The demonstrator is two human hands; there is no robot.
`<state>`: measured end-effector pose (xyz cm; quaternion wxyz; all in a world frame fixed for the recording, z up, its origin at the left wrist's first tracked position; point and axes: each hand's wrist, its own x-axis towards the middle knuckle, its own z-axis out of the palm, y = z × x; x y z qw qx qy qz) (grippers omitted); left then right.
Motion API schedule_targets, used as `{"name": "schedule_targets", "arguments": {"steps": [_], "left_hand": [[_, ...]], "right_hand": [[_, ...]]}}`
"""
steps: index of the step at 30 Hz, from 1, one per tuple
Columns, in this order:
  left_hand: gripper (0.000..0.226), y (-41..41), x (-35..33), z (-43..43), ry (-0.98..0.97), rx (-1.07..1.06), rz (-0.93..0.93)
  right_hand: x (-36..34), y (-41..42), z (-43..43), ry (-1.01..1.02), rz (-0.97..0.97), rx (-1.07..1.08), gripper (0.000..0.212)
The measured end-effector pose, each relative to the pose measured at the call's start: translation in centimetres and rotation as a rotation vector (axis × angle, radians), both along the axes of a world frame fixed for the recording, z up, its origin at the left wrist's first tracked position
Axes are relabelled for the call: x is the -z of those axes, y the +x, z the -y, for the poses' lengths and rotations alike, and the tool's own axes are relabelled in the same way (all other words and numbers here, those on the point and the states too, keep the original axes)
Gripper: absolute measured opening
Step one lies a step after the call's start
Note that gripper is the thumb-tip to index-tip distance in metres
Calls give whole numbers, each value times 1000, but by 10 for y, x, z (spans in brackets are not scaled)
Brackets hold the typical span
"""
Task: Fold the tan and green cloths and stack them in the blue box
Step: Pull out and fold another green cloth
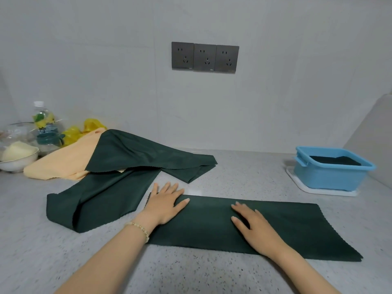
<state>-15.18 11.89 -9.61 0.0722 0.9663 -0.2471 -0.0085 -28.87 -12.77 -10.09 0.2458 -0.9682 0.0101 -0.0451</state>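
A dark green cloth (297, 228) lies in front of me as a long flat strip. My left hand (164, 203) presses flat on its left end, fingers straight. On the strip's middle my right hand (253, 225) lies flat, fingers spread. More loose green cloth (127, 166) is heaped to the left and behind. Under that heap a tan cloth (61, 164) shows at the back left. The blue box (331, 175) stands at the right by the wall and holds a folded dark cloth (335, 160).
The grey speckled counter (233, 175) runs to a white wall with three grey sockets (205, 57). A water bottle (43, 124), a yellow bag (84, 129) and a white bowl (17, 160) crowd the back left. The box sits on a white tray (326, 190).
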Motion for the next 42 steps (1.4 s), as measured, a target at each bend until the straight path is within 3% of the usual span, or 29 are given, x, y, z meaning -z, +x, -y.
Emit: {"name": "schedule_targets", "arguments": {"steps": [3,4,9,13,17,21,24,27,32,34,38,42], "left_hand": [[43,-4,-11,28,-314,43,-46],[38,-5,-14,38,-339,66,-54],[26,-4,-21,64,-195,97,-46],[15,1,-23,62,-231,81,-128],[9,7,-23,45,-224,33,-55],[7,4,-27,34,-268,-13,-32],[32,-3,-32,38,-238,22,-21],[42,-14,-36,50,-278,62,-68],[57,-37,-26,74,-557,119,-327],[59,-41,-18,77,-623,114,-348],[51,-43,-15,67,-614,136,-287],[47,-45,-15,47,-447,299,-46]], "right_hand": [[-7,-14,-12,134,-32,-176,38],[-8,-19,-15,163,-39,-224,34],[-11,-33,-27,61,30,-385,36],[-10,-34,-31,-68,163,-409,31],[-13,-33,-33,-234,317,-486,17],[-16,-32,-19,-275,329,-437,14],[-15,-27,9,-329,314,-315,17],[-19,-24,38,-343,275,-155,17],[-19,-18,87,-258,204,50,22],[-13,-19,97,-185,160,68,27],[-10,-36,101,-176,178,2,33],[-12,-57,95,-330,248,-124,35]]}}
